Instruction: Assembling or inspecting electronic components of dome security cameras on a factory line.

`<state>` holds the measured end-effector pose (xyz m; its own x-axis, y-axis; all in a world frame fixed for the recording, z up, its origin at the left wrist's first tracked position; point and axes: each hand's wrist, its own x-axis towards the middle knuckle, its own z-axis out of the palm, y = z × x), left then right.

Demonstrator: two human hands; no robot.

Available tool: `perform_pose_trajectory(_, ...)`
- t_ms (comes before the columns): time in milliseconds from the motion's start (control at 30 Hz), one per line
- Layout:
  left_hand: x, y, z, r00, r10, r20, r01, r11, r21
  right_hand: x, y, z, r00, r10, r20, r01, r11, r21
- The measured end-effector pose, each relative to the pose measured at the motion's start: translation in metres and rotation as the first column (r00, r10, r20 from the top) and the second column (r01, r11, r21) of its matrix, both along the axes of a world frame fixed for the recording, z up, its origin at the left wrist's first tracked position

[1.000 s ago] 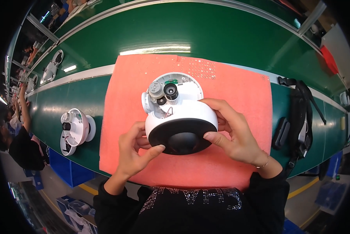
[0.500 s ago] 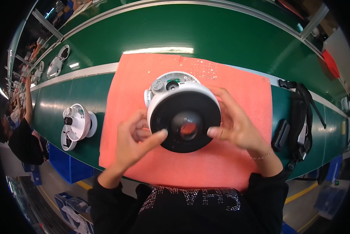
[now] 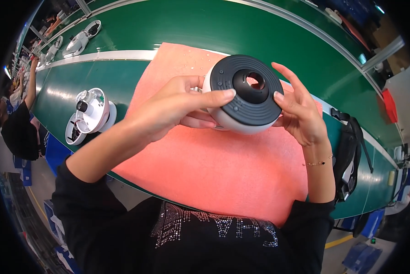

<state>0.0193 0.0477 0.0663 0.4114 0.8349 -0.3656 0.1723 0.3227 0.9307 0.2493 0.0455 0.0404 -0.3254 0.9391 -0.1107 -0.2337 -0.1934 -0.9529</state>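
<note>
Head view: a person lifts a round white housing with a black ribbed ring face [image 3: 247, 93] clear above the salmon-pink foam mat [image 3: 223, 169] that covers the green conveyor belt [image 3: 177, 27]. The left hand [image 3: 177, 109] wraps the housing's left side, its thumb pressed flat across the black ring's edge and the other fingers curled behind the white shell. The right hand [image 3: 301, 112] braces the opposite side, fingers spread apart, fingertips touching the ring's rim (a thin bracelet [image 3: 317, 162] circles that wrist). The ring's central opening faces up toward the camera. Left of the mat, an open white camera unit [image 3: 90, 113] with its small lens exposed lies on the belt; farther off to the mat's upper left, more white units [image 3: 79, 41] sit in a row. Right of the mat, a black strap [image 3: 351, 150] hangs over the belt's edge. At the far left, beyond the units, another person's arm [image 3: 30, 86] reaches up.
</note>
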Motion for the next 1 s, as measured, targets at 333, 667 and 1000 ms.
perform_pose_trajectory(333,-0.001,-0.007,-0.011,0.998,0.035,0.047,-0.038,0.998,0.048,-0.002,-0.019,-0.012,0.991,0.045,-0.13,-0.045,0.999,0.002)
perform_pose_trajectory(667,-0.007,-0.013,-0.016,1.0,0.025,-0.005,-0.025,0.992,0.125,-0.009,-0.029,-0.023,0.997,0.029,-0.07,-0.019,0.99,0.137)
perform_pose_trajectory(1000,-0.014,-0.046,-0.062,1.0,-0.003,-0.016,0.013,0.779,0.627,-0.003,-0.057,-0.028,0.962,-0.079,0.26,-0.054,0.883,0.467)
